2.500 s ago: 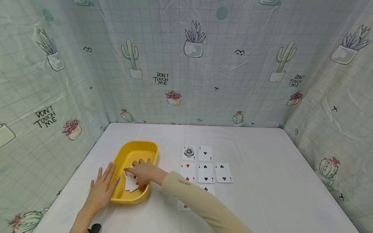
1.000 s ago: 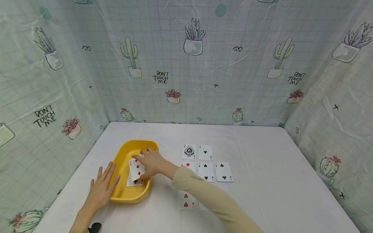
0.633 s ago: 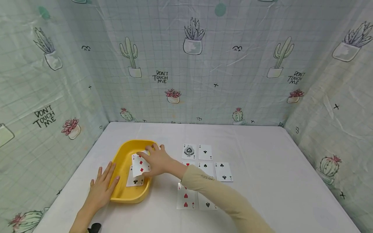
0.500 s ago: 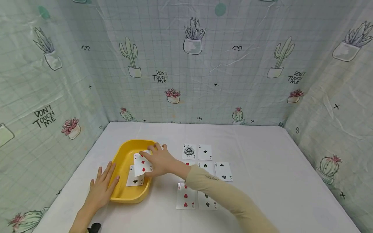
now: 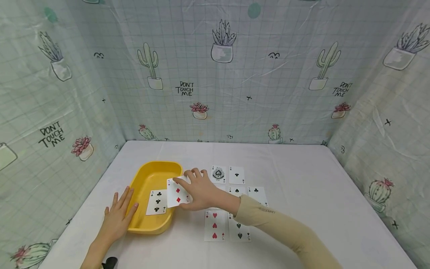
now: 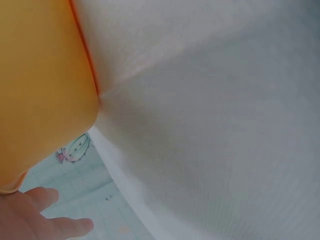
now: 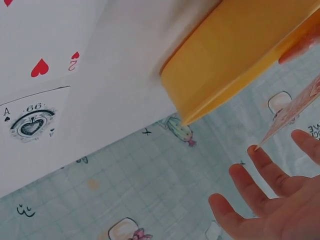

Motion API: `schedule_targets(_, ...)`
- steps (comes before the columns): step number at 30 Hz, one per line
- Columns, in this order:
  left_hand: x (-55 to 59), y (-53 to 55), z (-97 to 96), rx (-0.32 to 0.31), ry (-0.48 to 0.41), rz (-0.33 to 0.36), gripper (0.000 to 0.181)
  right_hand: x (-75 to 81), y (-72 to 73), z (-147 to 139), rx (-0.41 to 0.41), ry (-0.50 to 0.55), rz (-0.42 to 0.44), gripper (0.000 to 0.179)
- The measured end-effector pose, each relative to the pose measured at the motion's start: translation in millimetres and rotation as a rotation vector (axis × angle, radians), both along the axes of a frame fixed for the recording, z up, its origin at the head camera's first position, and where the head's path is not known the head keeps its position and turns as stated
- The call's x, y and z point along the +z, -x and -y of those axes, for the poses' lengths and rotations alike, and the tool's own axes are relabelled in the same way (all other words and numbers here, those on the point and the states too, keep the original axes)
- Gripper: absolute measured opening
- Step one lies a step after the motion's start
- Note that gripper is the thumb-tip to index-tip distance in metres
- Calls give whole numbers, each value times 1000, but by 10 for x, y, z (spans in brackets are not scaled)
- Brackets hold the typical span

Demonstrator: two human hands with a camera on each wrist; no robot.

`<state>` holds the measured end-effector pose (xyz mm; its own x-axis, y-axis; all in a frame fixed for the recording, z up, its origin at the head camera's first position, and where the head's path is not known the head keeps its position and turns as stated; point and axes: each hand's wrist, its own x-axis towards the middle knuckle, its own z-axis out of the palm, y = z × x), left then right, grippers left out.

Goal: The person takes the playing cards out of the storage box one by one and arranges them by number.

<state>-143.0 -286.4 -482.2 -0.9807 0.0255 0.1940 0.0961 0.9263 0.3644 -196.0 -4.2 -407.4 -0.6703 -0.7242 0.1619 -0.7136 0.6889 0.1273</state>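
Note:
My right hand (image 5: pixel 203 192) pinches a three of diamonds playing card (image 5: pixel 174 200) by its edges, over the right rim of a yellow tray (image 5: pixel 139 175). In the right wrist view that card (image 7: pixel 295 107) is seen nearly edge-on, its reddish back showing. A three of clubs (image 5: pixel 156 202) lies face up inside the tray. My left hand (image 5: pixel 115 220) rests on the tray's left rim with its fingers straight. The left wrist view shows part of that hand (image 6: pixel 40 215) beside the tray wall.
Right of the tray, face-up cards lie in rows: ace of spades (image 5: pixel 218 175), ace of clubs (image 5: pixel 236 175), two of spades (image 5: pixel 235 189), two of clubs (image 5: pixel 256 192), three of hearts (image 5: pixel 215 226), three of spades (image 5: pixel 239 228). My right arm covers most of the two of hearts (image 7: pixel 40 67).
My right hand has picked up the three of diamonds from the tray and carried it rightward to the rim, uncovering the three of clubs. The left hand stays put.

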Motion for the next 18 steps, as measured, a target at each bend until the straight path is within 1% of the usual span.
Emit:
schedule_targets(10,4,20,1,-1,-4,-30,58,-2,-138,-341,27,84,4,74)
schedule_targets(18,-7,-4,1,-3,-7,-23,58,-43,-265,-663,26,128,-14,72)
